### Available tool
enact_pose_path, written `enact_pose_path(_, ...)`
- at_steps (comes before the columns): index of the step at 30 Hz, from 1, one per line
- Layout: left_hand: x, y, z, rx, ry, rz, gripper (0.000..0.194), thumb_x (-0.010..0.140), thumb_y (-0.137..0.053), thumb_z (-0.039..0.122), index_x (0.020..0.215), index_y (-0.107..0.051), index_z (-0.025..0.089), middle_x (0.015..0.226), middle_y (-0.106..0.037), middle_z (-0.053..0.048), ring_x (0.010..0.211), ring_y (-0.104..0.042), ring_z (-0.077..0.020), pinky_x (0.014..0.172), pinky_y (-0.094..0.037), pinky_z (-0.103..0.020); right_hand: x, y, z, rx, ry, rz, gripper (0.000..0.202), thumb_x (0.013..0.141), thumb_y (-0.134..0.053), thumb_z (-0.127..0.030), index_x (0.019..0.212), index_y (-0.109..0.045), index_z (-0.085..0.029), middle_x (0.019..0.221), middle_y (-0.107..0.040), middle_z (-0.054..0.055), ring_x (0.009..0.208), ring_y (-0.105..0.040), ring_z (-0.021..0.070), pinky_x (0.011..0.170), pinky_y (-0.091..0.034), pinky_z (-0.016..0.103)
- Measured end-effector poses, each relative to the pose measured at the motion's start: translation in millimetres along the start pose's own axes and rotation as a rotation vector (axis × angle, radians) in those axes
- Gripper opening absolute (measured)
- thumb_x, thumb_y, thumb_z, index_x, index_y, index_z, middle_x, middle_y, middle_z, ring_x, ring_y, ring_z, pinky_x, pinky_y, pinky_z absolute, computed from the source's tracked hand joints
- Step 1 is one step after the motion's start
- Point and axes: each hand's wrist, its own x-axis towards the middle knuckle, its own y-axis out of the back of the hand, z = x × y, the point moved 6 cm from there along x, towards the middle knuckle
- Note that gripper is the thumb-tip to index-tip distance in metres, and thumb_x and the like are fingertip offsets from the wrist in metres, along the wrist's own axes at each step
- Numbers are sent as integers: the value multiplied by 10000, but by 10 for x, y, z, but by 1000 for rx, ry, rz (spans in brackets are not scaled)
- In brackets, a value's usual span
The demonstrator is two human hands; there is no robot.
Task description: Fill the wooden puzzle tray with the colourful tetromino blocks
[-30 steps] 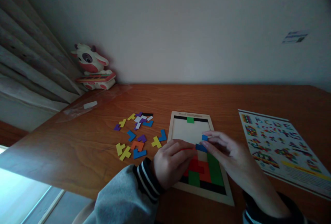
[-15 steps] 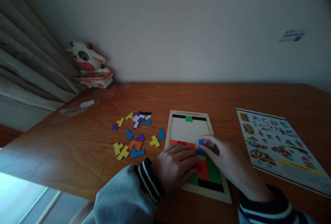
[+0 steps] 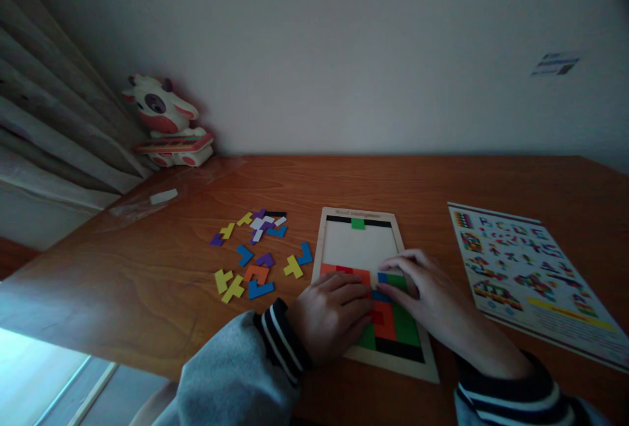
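Note:
A wooden puzzle board (image 3: 361, 242) lies at the middle, its near half filled with red, orange, green, blue and black flat pieces. My left hand (image 3: 334, 311) rests flat across the filled part, fingers stretched and holding nothing. Over the board's right side is my right hand (image 3: 417, 288), thumb and forefinger apart. The thumb tip is at a blue puzzle piece (image 3: 382, 278) that lies in the board beside a green puzzle piece (image 3: 397, 280). A small green puzzle piece (image 3: 358, 223) sits at the board's top edge.
Several loose pieces, such as a yellow one (image 3: 293, 267) and an orange one (image 3: 256, 273), lie left of the board. A printed sheet (image 3: 531, 269) lies at right. A toy cow with a keyboard (image 3: 171, 124) stands at the back left near a curtain (image 3: 54, 98).
My right thumb and forefinger have parted from a pinch on the blue piece, which now lies in the board. My left hand has stayed in place on the board.

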Motion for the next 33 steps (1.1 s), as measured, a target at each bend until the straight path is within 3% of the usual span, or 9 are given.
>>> enact_pose_path(11,-20,122,-27,55,54,83,188,967,-534,226,1075,-683,189,1092,-741,-43,996,-676,-186,868,-558,-330,3,12,11,38,8,-19,243,932,-557,-449,1000,-696,-262,1027,-643,76,1002,-623,257,910,-511,447)
enact_pose_path(18,-351,443,-649,304,393,124,281,938,-574,249,1192,-642,153,1152,-721,-105,1025,-679,-267,870,-588,-441,20,18,10,28,-13,-28,296,928,-530,-486,979,-709,-255,1019,-647,80,998,-635,260,898,-517,447)
enact_pose_path(21,-463,472,-788,312,402,61,320,933,-609,312,1214,-633,161,1181,-716,-105,1072,-672,-279,893,-588,-461,21,21,4,20,-13,-21,300,922,-535,-492,971,-710,-254,1013,-650,77,997,-640,258,893,-521,436)
enact_pose_path(29,-510,481,-804,278,388,67,254,939,-555,209,1172,-645,162,1143,-723,-100,1014,-693,-231,898,-597,-400,25,34,-2,26,-8,-21,307,933,-524,-481,983,-714,-246,1031,-659,83,1000,-649,254,902,-531,439)
enact_pose_path(33,-510,512,-806,259,390,61,279,927,-608,286,1175,-644,162,1142,-720,-104,1024,-690,-248,896,-596,-421,27,58,-33,34,4,-6,298,935,-528,-469,964,-717,-241,1004,-663,82,976,-660,252,889,-540,440)
